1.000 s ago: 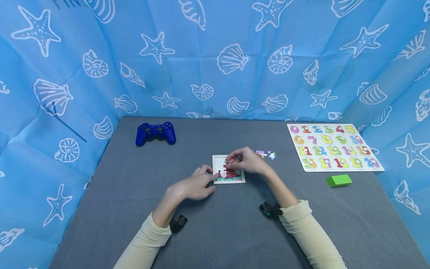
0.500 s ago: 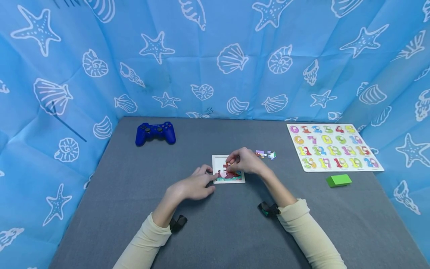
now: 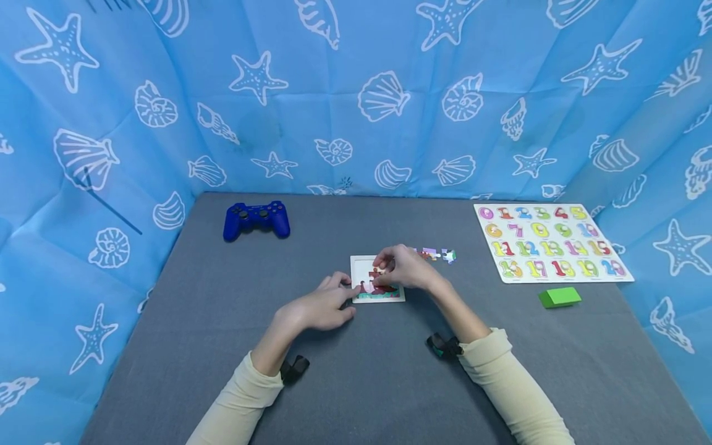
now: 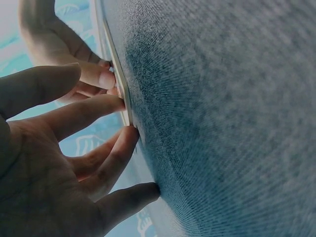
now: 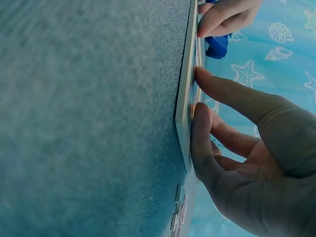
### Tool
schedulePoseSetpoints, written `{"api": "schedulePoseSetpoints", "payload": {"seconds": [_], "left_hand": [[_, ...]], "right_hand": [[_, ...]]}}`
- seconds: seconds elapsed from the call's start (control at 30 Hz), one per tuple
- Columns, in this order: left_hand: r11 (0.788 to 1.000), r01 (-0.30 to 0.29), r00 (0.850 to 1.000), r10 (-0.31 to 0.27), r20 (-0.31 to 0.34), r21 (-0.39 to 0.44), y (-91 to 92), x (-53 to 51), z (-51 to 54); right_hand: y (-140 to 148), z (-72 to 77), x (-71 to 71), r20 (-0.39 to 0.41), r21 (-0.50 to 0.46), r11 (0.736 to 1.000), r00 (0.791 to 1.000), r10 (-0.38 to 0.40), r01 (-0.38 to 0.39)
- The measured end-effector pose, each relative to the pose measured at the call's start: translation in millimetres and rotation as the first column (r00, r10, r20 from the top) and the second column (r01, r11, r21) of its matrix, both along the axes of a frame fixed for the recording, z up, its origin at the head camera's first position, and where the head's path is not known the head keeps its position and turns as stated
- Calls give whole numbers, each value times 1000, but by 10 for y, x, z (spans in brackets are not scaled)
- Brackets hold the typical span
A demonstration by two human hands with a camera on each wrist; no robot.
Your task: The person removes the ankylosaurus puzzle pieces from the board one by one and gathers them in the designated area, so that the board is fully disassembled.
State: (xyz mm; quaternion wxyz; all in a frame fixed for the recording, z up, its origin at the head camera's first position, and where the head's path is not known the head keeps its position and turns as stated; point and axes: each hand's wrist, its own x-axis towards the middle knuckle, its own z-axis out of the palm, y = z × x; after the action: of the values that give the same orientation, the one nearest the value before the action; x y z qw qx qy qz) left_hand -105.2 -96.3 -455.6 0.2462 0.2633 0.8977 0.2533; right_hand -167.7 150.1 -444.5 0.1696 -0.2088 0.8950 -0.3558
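Note:
A small white-framed jigsaw lies on the grey table, its lower part filled with dark red and green pieces. The left hand rests its fingertips on the frame's left side; in the left wrist view that hand has its fingers extended against the edge. Over the jigsaw's right half, the right hand pinches a reddish-brown piece between thumb and fingers, low against the board. In the right wrist view the right hand's fingertips meet the board; the piece is mostly hidden there.
Loose puzzle pieces lie just right of the right hand. A blue game controller sits at the back left. A number board and a green block are on the right.
The right hand has shifted very slightly left and lowered its fingers around the piece, exposing more of the loose pieces behind it. The left hand stays on the frame.

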Motion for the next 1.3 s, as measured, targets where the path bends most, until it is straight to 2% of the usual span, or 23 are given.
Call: {"api": "schedulePoseSetpoints", "payload": {"seconds": [0.1,0.17,0.3,0.37,0.47,0.63,0.7,0.8,0.87,0.97,1.03,1.1,1.17,1.3], "left_hand": [[1000,9,1000,-9,-19,0,-18,-60,-171],[1000,7,1000,-7,-17,-1,-19,-82,-225],[1000,6,1000,-6,-5,0,-30,-104,-263],[1000,3,1000,-3,2,2,-25,-97,-248],[1000,3,1000,-3,1,1,-15,-54,-171],[1000,-10,1000,10,26,-3,30,76,184],[1000,-14,999,14,37,-9,44,105,277],[1000,-15,999,16,40,-14,48,106,289],[1000,4,1000,-4,4,-9,20,61,141],[1000,5,1000,-5,7,-1,18,51,124],[1000,6,1000,-6,5,-5,21,56,132],[1000,-14,999,15,39,-14,52,103,288],[1000,-14,999,15,35,-23,55,117,313],[1000,-3,1000,3,10,-10,13,16,25]], "right_hand": [[0,2,-1,-4,13,1000,1000,-16,16],[1,7,-4,2,21,1000,1000,-19,19],[7,6,-16,12,25,1000,1000,-11,11],[12,8,-19,17,24,1000,1000,-9,8],[13,9,-19,17,21,1000,1000,4,-5],[8,21,-15,24,25,1000,1000,13,-13],[7,25,-15,28,29,999,1000,13,-14],[2,34,-13,27,36,999,999,21,-22],[1,41,-9,27,39,999,999,24,-25],[0,50,-3,28,36,999,999,28,-29],[6,55,-1,31,32,999,999,26,-27],[10,55,3,36,16,999,999,31,-32],[21,51,6,48,-17,999,998,39,-38],[53,25,3,78,-119,991,995,62,-52]]}}
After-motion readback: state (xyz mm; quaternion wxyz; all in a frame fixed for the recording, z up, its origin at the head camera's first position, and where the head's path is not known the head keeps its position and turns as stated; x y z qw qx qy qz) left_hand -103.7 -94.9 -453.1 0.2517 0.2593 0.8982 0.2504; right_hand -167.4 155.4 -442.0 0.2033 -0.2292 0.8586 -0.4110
